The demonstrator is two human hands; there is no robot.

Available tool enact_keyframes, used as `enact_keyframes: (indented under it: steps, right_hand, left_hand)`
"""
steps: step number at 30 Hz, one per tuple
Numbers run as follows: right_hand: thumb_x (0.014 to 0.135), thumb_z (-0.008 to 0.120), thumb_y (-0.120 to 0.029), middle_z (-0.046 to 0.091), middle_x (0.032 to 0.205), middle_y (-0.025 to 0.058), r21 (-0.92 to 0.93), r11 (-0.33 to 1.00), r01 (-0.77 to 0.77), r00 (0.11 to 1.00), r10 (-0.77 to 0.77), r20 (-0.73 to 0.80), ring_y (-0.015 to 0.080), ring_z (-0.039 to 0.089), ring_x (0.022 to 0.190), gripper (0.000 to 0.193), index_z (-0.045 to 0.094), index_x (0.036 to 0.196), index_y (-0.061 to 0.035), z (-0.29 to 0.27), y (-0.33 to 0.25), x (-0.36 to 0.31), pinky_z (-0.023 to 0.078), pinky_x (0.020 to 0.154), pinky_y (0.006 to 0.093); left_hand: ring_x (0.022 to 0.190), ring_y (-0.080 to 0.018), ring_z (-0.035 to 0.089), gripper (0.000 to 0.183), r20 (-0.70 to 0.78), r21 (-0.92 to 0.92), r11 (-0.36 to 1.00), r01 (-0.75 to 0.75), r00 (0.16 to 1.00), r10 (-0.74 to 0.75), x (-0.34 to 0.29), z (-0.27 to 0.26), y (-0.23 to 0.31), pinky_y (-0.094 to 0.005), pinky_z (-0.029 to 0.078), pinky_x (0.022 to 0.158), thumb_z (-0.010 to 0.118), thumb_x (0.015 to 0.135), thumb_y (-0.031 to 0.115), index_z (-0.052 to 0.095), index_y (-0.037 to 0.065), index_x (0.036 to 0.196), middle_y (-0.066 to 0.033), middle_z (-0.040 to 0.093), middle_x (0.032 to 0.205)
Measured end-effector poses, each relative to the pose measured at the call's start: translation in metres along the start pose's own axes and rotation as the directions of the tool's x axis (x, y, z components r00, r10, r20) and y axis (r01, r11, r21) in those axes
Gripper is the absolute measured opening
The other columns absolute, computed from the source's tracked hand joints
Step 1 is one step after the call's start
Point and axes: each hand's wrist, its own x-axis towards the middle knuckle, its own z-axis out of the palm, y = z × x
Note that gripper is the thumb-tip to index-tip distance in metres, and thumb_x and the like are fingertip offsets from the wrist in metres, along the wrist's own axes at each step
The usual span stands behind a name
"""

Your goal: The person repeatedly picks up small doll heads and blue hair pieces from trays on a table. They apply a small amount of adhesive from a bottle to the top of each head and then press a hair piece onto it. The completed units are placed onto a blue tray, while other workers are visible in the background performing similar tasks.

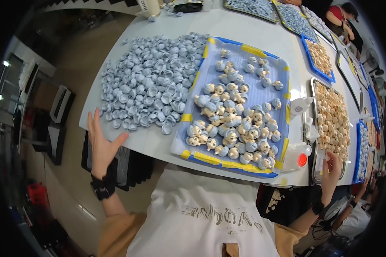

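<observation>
My left hand (103, 147) is open, thumb and fingers spread, at the table's front left edge beside a wide pile of blue-grey hollow doll-hair caps (154, 77). My right hand (331, 173) is at the near end of a metal tray (319, 174) of beige doll-face pieces (330, 115). Its fingers are bent together, and whatever they hold is too small to make out. Between my hands lies a blue tray (253, 171) with yellow tape and a pale liner. Many small doll heads (230, 136) with blue hair lie in it, most of them toward its near half.
A white squeeze bottle (301, 105) and a clear bottle with a red cap (302, 160) stand between the trays. More filled trays (319, 58) line the table to the far right. Other people (343, 21) are on the right. A dark crate (128, 165) is below the left edge.
</observation>
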Motion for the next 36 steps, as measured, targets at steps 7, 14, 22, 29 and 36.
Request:
enact_keyframes:
  steps: [7, 14, 22, 29, 36]
  right_hand:
    - [0.082, 0.055, 0.003, 0.053, 0.101, 0.0028, 0.388, 0.914, -0.116, 0.968, 0.192, -0.164, 0.0072, 0.05, 0.08, 0.027, 0.055, 0.109, 0.0021, -0.004, -0.013, -0.015, 0.042, 0.067, 0.0195]
    - [0.089, 0.055, -0.015, 0.052, 0.078, -0.0004, 0.572, 0.805, -0.155, 0.915, 0.335, -0.224, 0.0036, 0.042, 0.061, 0.027, 0.053, 0.113, -0.0028, -0.001, 0.013, -0.024, 0.034, 0.053, 0.0163]
    - [0.092, 0.051, -0.025, 0.051, 0.075, -0.0004, 0.666, 0.729, -0.157, 0.869, 0.423, -0.257, 0.004, 0.043, 0.059, 0.03, 0.054, 0.111, -0.0019, 0.003, 0.024, -0.024, 0.035, 0.052, 0.0158]
    - [0.093, 0.05, -0.02, 0.055, 0.086, 0.0015, 0.842, 0.532, -0.092, 0.918, 0.373, -0.136, 0.005, 0.051, 0.072, 0.035, 0.049, 0.122, -0.0003, 0.005, 0.029, -0.028, 0.044, 0.063, 0.0164]
    - [0.09, 0.051, -0.005, 0.051, 0.12, 0.0102, 0.915, 0.401, -0.039, 0.92, 0.371, -0.124, 0.0094, 0.055, 0.09, 0.04, 0.041, 0.128, 0.0028, 0.002, 0.019, -0.036, 0.048, 0.084, 0.0195]
  left_hand:
    - [0.117, -0.0338, 0.036, 0.064, -0.026, -0.01, 0.989, -0.149, 0.989, 0.149, 0.024, 0.023, -0.02, -0.0421, 0.029, 0.097, 0.073, 0.069, 0.026, 0.042, 0.005, 0.121, -0.0161, 0.041, 0.124]
    - [0.1, -0.0298, 0.045, 0.032, -0.223, -0.014, 0.99, -0.143, 0.965, 0.136, 0.02, 0.035, -0.026, -0.0386, 0.037, 0.086, 0.061, 0.08, 0.015, 0.05, 0.003, 0.107, -0.0135, 0.046, 0.109]
    - [0.062, -0.0185, 0.05, 0.019, -0.254, -0.155, 0.986, -0.053, 0.967, 0.013, 0.017, 0.038, -0.02, -0.0305, 0.042, 0.057, 0.054, 0.086, 0.01, 0.054, 0.001, 0.103, -0.0089, 0.054, 0.071]
    - [0.051, -0.0148, 0.046, 0.019, -0.282, -0.127, 0.991, -0.03, 0.959, -0.007, 0.015, 0.037, -0.016, -0.029, 0.038, 0.048, 0.051, 0.089, 0.01, 0.055, 0.002, 0.105, -0.0057, 0.05, 0.059]
    - [0.053, -0.0118, 0.044, 0.02, -0.339, -0.182, 0.983, -0.03, 0.94, -0.034, 0.019, 0.042, -0.027, -0.0271, 0.037, 0.051, 0.049, 0.09, 0.009, 0.055, 0.001, 0.107, -0.0045, 0.049, 0.059]
